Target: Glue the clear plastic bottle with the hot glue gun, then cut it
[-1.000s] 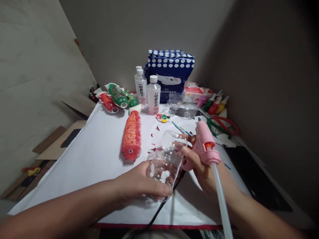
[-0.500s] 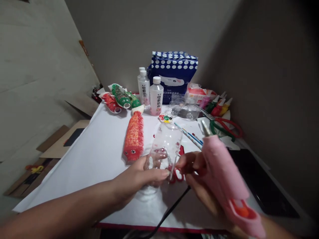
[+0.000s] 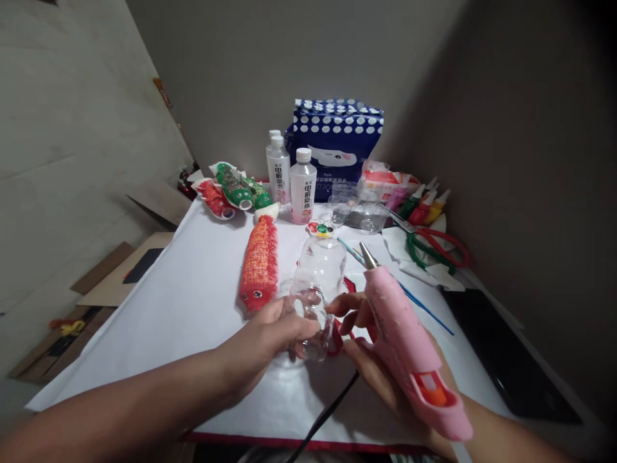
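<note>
My left hand (image 3: 284, 329) is wrapped round a clear plastic bottle (image 3: 319, 267), which lies tilted away from me above the white table. In my right hand (image 3: 369, 347) is a pink hot glue gun (image 3: 402, 328), its metal nozzle pointing up and away. The fingertips of that hand come close to the bottle's right side; whether they touch it I cannot tell. Partly hidden behind both hands are red-handled scissors (image 3: 336, 339). A red painted fish (image 3: 260, 267) with stuck-on eyes lies left of the bottle.
Several smaller painted fish (image 3: 234, 186), labelled drink bottles (image 3: 302, 186) and a blue bag (image 3: 337, 145) stand at the back. Paint bottles (image 3: 424, 207), green-and-red-handled scissors (image 3: 438, 243) and a black tablet-like slab (image 3: 506, 354) are on the right. A cord (image 3: 332, 411) hangs over the front edge.
The glue gun has moved left, nearer the bottle, with its nozzle further over to the left. The clear bottle has shifted and turned slightly in my left hand.
</note>
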Tool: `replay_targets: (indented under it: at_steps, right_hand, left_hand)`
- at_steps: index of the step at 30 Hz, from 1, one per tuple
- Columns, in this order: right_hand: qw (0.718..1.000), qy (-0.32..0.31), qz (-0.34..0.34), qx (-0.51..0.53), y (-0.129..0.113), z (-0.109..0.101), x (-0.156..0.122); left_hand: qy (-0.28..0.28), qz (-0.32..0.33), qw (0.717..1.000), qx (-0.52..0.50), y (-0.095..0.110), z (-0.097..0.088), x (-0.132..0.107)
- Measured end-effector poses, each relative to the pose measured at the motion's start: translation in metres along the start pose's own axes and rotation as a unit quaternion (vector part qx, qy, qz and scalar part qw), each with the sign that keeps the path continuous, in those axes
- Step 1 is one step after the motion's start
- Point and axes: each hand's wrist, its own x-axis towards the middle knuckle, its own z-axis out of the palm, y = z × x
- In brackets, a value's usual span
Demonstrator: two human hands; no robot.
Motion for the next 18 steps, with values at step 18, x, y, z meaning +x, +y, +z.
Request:
replay_targets:
  at_steps: [18]
  right_hand:
    - [0.996,-0.085,-0.002,0.037,-0.003,-0.011,0.003]
  left_hand:
    - [0.055,-0.014,0.997,-0.058,-0.001,0.001,-0.004]
